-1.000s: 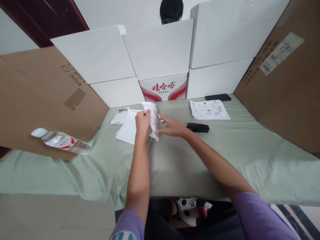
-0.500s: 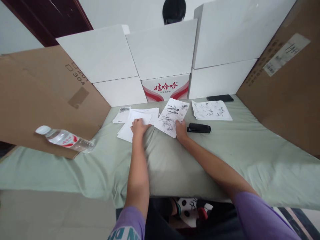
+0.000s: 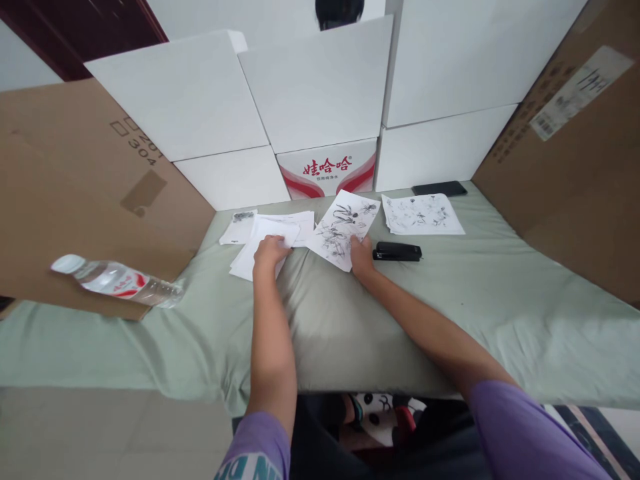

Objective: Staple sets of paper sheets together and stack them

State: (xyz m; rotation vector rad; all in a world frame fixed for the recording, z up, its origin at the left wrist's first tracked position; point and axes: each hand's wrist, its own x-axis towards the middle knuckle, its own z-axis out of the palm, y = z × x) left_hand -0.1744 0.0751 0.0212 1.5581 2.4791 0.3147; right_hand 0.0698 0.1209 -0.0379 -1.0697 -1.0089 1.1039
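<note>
My right hand (image 3: 361,257) grips the lower right edge of a sheet of paper (image 3: 345,227) with dark ink drawings, held tilted above the bed-like surface. My left hand (image 3: 270,251) is on a loose pile of white paper (image 3: 250,259), its fingers bent and closed on the top sheet, thumb to the right. A black stapler (image 3: 397,251) lies just right of my right hand. Beyond it rests a stack of drawn sheets (image 3: 423,215). A small sheet with a dark patch (image 3: 239,227) lies at the pile's left.
White boxes (image 3: 320,93) form a wall at the back, with brown cardboard panels (image 3: 65,193) on the sides. A black phone (image 3: 440,189) lies at the back right. A water bottle (image 3: 120,280) lies tilted at the left. A person's head (image 3: 340,12) shows behind the boxes.
My left thumb has drawn in closer to the fingers on the white paper. My right hand keeps its hold on the drawn sheet. The whole view has shifted slightly.
</note>
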